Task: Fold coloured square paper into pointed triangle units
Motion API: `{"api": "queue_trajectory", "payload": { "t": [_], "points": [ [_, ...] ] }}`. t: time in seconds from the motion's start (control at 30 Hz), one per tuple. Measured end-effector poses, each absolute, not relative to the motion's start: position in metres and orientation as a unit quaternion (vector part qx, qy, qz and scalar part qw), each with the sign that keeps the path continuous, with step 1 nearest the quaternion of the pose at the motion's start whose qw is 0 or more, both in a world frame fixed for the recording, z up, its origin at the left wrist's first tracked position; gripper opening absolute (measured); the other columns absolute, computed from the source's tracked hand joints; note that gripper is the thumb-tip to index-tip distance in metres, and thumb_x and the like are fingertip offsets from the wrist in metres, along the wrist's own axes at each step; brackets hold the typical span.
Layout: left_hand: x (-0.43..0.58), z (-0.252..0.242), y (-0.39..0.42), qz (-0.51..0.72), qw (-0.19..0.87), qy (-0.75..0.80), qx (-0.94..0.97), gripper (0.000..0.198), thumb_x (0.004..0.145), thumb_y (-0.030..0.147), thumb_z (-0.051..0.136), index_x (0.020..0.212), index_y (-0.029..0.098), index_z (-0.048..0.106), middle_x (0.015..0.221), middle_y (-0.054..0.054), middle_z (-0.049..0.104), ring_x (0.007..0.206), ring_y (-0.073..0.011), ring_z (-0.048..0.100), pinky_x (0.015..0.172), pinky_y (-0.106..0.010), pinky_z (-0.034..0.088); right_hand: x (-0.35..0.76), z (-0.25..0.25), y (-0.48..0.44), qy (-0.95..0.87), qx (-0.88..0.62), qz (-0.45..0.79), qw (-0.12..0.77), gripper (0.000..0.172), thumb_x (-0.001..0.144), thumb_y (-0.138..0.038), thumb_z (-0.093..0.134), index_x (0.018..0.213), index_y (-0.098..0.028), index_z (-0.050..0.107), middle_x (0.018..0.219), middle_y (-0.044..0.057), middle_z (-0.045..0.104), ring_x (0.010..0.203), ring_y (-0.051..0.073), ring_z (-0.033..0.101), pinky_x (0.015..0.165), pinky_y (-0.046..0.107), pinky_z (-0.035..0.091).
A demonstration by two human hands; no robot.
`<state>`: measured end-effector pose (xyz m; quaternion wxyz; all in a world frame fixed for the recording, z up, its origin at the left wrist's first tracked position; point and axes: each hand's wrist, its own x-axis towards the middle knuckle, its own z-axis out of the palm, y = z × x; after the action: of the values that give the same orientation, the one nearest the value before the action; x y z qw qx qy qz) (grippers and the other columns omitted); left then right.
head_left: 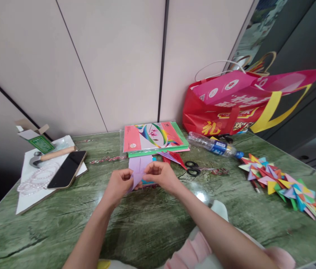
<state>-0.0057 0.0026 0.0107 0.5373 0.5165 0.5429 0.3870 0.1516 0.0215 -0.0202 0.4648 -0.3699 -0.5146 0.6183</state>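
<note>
**Both hands on purple paper, just in front of paper pack**

Landmark = paper pack (154,137), lying flat at the back-centre of the green table (146,228).

- Purple paper (139,169): just in front of the pack, on your side of it, held a bit off the tabletop. Lower part is creased to a point. Another sheet lies under it, teal edge showing.
- Your L hand (118,185): in front of the pack, slightly left. Thumb and fingers are pinched on the sheet's lower left edge.
- Your R hand (162,175): in front of the pack, slightly right. Fingertips are closed on the sheet's right side. The hands are close together w/ only the paper between them.
- Scissors (193,169): right-front of the pack, blades shut, near your R hand but not touching.
- Plastic bottle (214,145): on its side, just right of the pack.
- Red bag (231,108): behind the bottle, right of the pack.
- Folded paper pieces (282,185): multi-colour pile, well right of the pack.
- White board (26,198): well left of the pack. It carries a phone (67,169), hammer (50,155) and beads (39,179).
</note>
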Motion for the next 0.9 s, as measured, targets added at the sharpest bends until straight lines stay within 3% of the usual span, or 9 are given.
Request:
{"api": "queue_trajectory", "payload": {
  "t": [0.1, 0.27, 0.33, 0.53, 0.77, 0.9],
  "points": [
    [-0.008, 0.013, 0.002, 0.37, 0.56, 0.531, 0.517, 0.01, 0.059, 0.025, 0.063, 0.056, 0.015, 0.065, 0.049, -0.001, 0.064, 0.046, -0.0147, 0.058, 0.05, -0.024, 0.046, 0.152, -0.02, 0.022, -0.508, -0.38, 0.613, 0.471, 0.033, 0.048, -0.029, 0.079, 0.066, -0.015, 0.056, 0.059, -0.004, 0.058, 0.053, 0.008, 0.054, 0.055, 0.023, 0.044],
    [-0.015, 0.015, 0.001, 0.35, 0.594, 0.512, 0.513, 0.047, 0.069, 0.056, 0.055, 0.069, 0.012, 0.069, 0.054, -0.006, 0.066, 0.052, -0.0191, 0.061, 0.056, -0.029, 0.049, 0.153, -0.021, 0.023, -0.458, -0.392, 0.646, 0.468, 0.042, 0.046, -0.028, 0.08, 0.076, -0.016, 0.054, 0.06, -0.005, 0.059, 0.056, 0.012, 0.06, 0.057, 0.026, 0.048],
    [-0.017, 0.016, 0.001, 0.357, 0.597, 0.498, 0.518, 0.053, 0.068, 0.061, 0.053, 0.073, 0.011, 0.07, 0.058, -0.008, 0.068, 0.056, -0.0208, 0.063, 0.06, -0.031, 0.05, 0.152, -0.022, 0.024, -0.442, -0.395, 0.655, 0.469, 0.043, 0.046, -0.028, 0.08, 0.078, -0.016, 0.054, 0.061, -0.004, 0.06, 0.058, 0.013, 0.061, 0.059, 0.027, 0.049],
    [-0.011, 0.014, 0.001, 0.362, 0.566, 0.508, 0.539, 0.031, 0.055, 0.034, 0.076, 0.077, 0.013, 0.069, 0.072, -0.005, 0.071, 0.065, -0.0196, 0.065, 0.063, -0.027, 0.051, 0.151, -0.022, 0.024, -0.443, -0.379, 0.663, 0.469, 0.036, 0.048, -0.03, 0.079, 0.073, -0.015, 0.058, 0.064, -0.002, 0.062, 0.058, 0.012, 0.059, 0.058, 0.026, 0.049],
    [-0.006, 0.009, 0.001, 0.394, 0.578, 0.528, 0.481, 0.027, 0.054, 0.035, 0.077, 0.062, 0.013, 0.064, 0.059, -0.004, 0.069, 0.06, -0.0213, 0.067, 0.059, -0.031, 0.054, 0.15, -0.019, 0.022, -0.491, -0.365, 0.633, 0.475, 0.034, 0.05, -0.032, 0.078, 0.073, -0.017, 0.059, 0.071, -0.002, 0.063, 0.064, 0.012, 0.06, 0.066, 0.027, 0.048],
    [-0.007, 0.009, 0.001, 0.387, 0.606, 0.51, 0.472, 0.03, 0.055, 0.035, 0.077, 0.071, 0.012, 0.066, 0.067, -0.006, 0.072, 0.066, -0.0223, 0.068, 0.062, -0.031, 0.055, 0.15, -0.02, 0.023, -0.471, -0.367, 0.634, 0.491, 0.039, 0.047, -0.03, 0.08, 0.076, -0.016, 0.058, 0.073, -0.001, 0.065, 0.063, 0.013, 0.061, 0.066, 0.028, 0.05]
  ]
}}
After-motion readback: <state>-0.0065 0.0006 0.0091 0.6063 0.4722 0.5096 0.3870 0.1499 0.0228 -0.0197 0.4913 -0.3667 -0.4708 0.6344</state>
